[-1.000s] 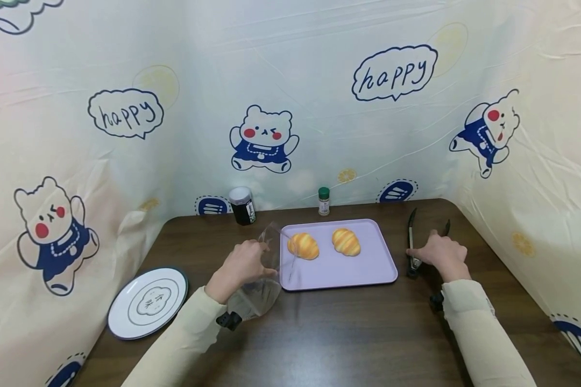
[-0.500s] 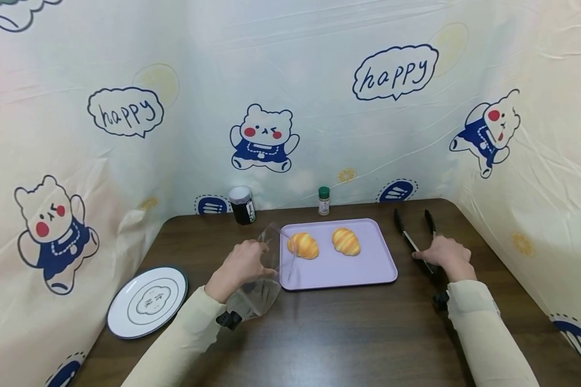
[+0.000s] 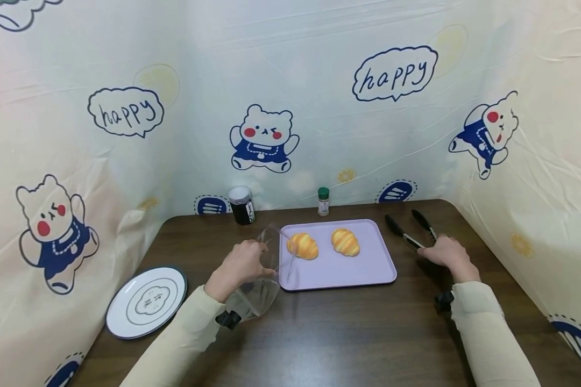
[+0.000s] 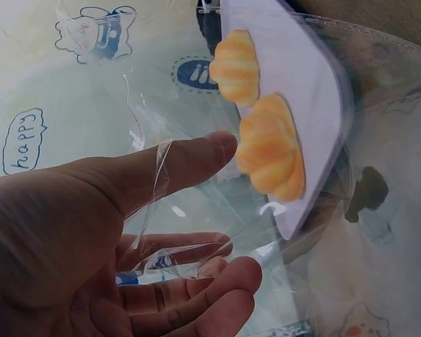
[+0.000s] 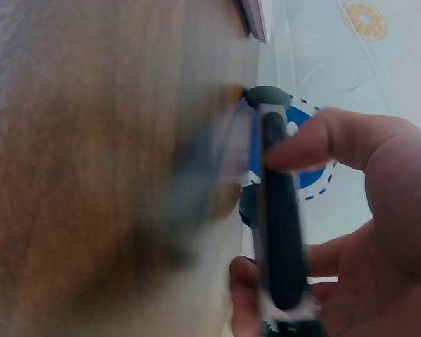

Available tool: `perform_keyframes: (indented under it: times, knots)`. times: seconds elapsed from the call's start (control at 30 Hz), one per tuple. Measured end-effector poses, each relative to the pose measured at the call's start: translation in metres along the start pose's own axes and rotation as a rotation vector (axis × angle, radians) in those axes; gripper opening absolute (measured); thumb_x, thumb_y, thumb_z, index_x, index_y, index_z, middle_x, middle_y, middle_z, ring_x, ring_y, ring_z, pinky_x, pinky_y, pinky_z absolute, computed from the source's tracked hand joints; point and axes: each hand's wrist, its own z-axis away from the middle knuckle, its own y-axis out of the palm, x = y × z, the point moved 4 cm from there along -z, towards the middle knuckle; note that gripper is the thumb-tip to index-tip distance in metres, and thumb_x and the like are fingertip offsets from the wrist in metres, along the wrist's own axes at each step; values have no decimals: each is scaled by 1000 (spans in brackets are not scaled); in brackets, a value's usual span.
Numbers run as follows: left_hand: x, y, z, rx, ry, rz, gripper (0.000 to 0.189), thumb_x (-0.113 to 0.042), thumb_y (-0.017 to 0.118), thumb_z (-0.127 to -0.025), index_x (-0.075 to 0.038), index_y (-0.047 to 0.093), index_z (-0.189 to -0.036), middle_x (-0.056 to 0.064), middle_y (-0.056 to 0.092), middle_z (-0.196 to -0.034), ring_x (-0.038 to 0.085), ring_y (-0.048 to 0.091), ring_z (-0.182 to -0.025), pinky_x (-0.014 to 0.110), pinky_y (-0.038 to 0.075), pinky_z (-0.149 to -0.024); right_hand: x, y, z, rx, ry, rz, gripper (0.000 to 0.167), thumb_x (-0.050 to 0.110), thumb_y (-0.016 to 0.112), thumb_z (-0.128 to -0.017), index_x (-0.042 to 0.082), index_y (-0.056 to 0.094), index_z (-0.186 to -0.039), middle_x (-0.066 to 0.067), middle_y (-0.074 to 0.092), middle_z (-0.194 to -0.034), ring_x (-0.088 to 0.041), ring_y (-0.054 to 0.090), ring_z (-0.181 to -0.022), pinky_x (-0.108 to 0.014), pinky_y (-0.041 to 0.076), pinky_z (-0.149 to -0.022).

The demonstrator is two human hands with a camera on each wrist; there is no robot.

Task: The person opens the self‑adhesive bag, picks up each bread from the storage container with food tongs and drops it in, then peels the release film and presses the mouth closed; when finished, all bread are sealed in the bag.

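Observation:
My left hand (image 3: 242, 264) is spread inside the mouth of a clear plastic bag (image 3: 255, 298) beside the tray's left edge. In the left wrist view its thumb and fingers (image 4: 203, 158) stand well apart, with film stretched over them. On the right, my right hand (image 3: 447, 255) grips a pair of black-and-silver tongs (image 3: 403, 232). The two dark ends of the tongs point away from me, spread apart. The right wrist view shows the thumb pressing along one dark arm. Two striped bread rolls (image 3: 346, 242) lie on the lilac tray (image 3: 339, 277).
A white plate (image 3: 121, 303) with a dark rim lies at the table's left edge. Behind the tray stand a dark jar (image 3: 242, 206) with a pale lid and a small green-capped shaker bottle (image 3: 323, 202). A printed curtain (image 3: 319, 134) surrounds the brown table (image 3: 348, 333).
The tongs have swung round in my right hand, their dark ends now tipped toward the back left. The right hand has shifted slightly right. My left hand and the bag have stayed put.

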Motion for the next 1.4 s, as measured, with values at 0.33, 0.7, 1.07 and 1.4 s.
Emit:
perform_keyframes:
  times: [0.33, 0.7, 1.07, 1.4]
  knots:
    - [3, -2, 2, 23, 0, -28, 62, -42, 87, -74, -5, 69, -120, 15, 70, -119, 31, 67, -103, 47, 57, -89, -2, 0, 0, -116, 32, 11, 84, 69, 61, -85, -10, 52, -111, -29, 54, -100, -41, 52, -84, -52, 44, -69]
    - [7, -2, 1, 26, -19, -15, 63, -42, 88, -73, -5, 69, -121, 15, 69, -119, 30, 67, -100, 47, 58, -88, 2, -9, 8, -123, -26, -37, 86, 77, 59, -80, -3, 54, -110, -22, 58, -92, -35, 54, -79, -42, 41, -60]
    - [10, -2, -1, 16, -14, -46, 63, -42, 88, -72, -4, 69, -119, 15, 69, -115, 32, 67, -99, 48, 57, -87, 39, -25, 27, -205, -145, -11, 111, 82, 58, -77, -7, 42, -141, -35, 56, -123, -45, 57, -94, -50, 46, -64]
    - [9, -1, 0, -1, 16, -45, 62, -41, 88, -73, -5, 69, -120, 16, 70, -115, 34, 67, -103, 49, 56, -87, 91, -18, 42, -223, -278, 75, 94, 72, 68, -78, 1, 52, -138, -26, 61, -125, -39, 58, -95, -50, 50, -68]
